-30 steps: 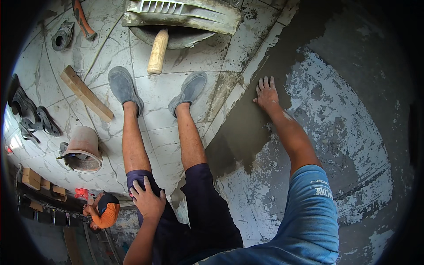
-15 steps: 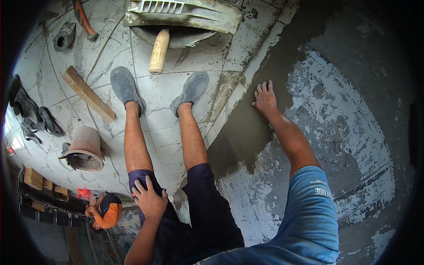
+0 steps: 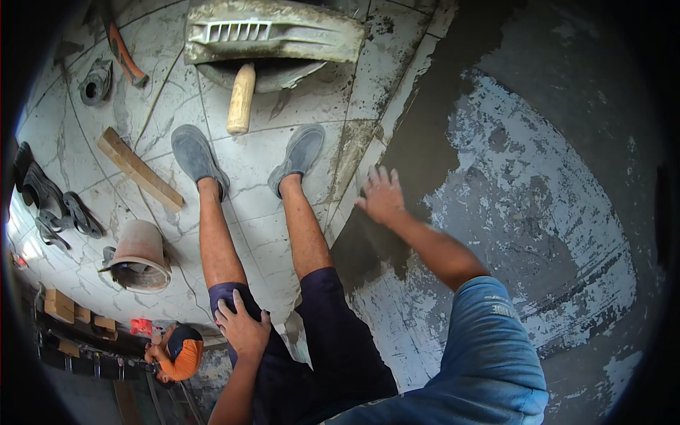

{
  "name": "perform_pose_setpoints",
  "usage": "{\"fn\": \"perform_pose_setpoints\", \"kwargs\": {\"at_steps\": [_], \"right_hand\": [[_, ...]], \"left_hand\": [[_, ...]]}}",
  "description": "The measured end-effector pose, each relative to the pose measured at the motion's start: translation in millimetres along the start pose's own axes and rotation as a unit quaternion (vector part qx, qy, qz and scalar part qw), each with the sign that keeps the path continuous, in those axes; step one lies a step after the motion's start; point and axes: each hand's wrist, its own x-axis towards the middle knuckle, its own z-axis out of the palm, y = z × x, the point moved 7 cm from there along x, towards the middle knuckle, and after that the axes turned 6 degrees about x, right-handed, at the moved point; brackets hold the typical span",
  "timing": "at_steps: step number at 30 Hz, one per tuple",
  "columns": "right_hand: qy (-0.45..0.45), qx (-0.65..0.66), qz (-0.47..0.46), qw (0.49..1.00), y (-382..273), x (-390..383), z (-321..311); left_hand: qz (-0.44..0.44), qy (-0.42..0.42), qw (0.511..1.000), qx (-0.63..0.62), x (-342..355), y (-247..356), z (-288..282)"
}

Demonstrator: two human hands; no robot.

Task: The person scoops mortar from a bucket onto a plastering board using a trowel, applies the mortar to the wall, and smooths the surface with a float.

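My right hand [image 3: 383, 197], dusty at the fingertips, is spread open at the left border of a damp brown-grey plaster patch [image 3: 426, 134] on the wall. It holds nothing; whether it touches the plaster I cannot tell. My left hand [image 3: 243, 327] lies on my left knee over the dark shorts [image 3: 322, 304], fingers apart and nothing in them. Beyond my grey shoes stands a mortar-crusted basin [image 3: 297, 76], partly covered by a crusted, slotted panel [image 3: 273, 32]. A wooden handle [image 3: 241, 99] sticks out from beneath the panel; the tool's other end is hidden.
On the tiled floor to the left lie a wooden block [image 3: 139, 168], an orange-handled tool [image 3: 125, 57], a dark roll [image 3: 95, 82] and black sandals [image 3: 81, 214]. A dirty bucket [image 3: 139, 244] lies tipped nearby. Farther off is a person in orange [image 3: 181, 358]. Flaking paint [image 3: 510, 156] covers the wall at right.
My right hand has moved left and slightly down, from the middle of the damp patch to its edge. My left hand stays on the knee. The view has shifted a little.
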Motion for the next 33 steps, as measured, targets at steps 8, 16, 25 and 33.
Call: {"fn": "perform_pose_setpoints", "kwargs": {"at_steps": [8, 16, 25, 33], "right_hand": [[0.040, 0.428, -0.011, 0.903, -181.3, -172.3, 3.1], [-0.042, 0.412, 0.095, 0.905, -183.6, -226.4, 27.2], [-0.115, 0.445, 0.142, 0.877, -193.0, -186.6, 33.9], [-0.139, 0.431, 0.153, 0.878, -193.6, -185.9, 27.2]], "left_hand": [[-0.018, 0.058, 0.995, -0.081, 8.5, -13.8, 7.4], [-0.029, 0.011, 0.999, -0.042, 11.9, -12.2, 6.0], [-0.038, 0.000, 0.999, -0.008, 9.7, -12.7, 3.6], [-0.058, -0.019, 0.998, 0.010, 6.8, -11.1, 5.4]]}}
